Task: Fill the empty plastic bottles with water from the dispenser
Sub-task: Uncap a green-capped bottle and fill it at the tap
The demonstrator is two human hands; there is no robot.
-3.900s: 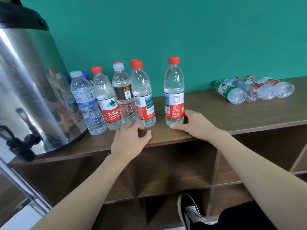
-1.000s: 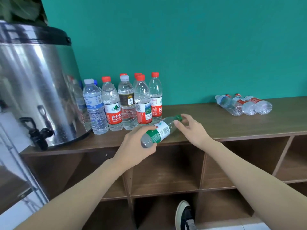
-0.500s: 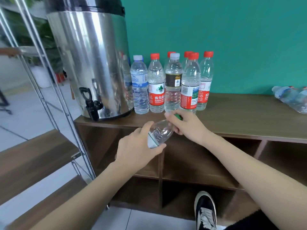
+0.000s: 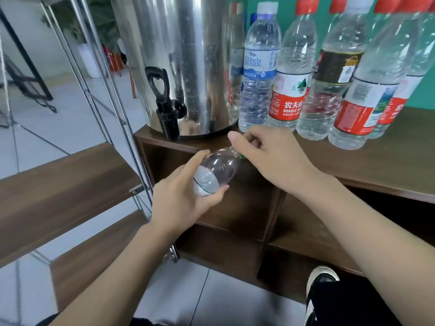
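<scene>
Below the dispenser's tap (image 4: 166, 107), the left hand (image 4: 181, 198) grips an empty bottle (image 4: 215, 171) by its body, tilted, neck pointing up toward the tap. Right hand (image 4: 273, 156) pinches its green cap (image 4: 242, 157). Filled bottles (image 4: 289, 74) stand right of the dispenser (image 4: 188, 55).

Both bare forearms reach forward from the bottom edge. The left hand (image 4: 181, 196) curls palm-up around a clear, empty plastic bottle with a white label (image 4: 215, 172). The right hand (image 4: 270, 156), knuckles up, pinches its green-capped neck with curled fingers.
</scene>
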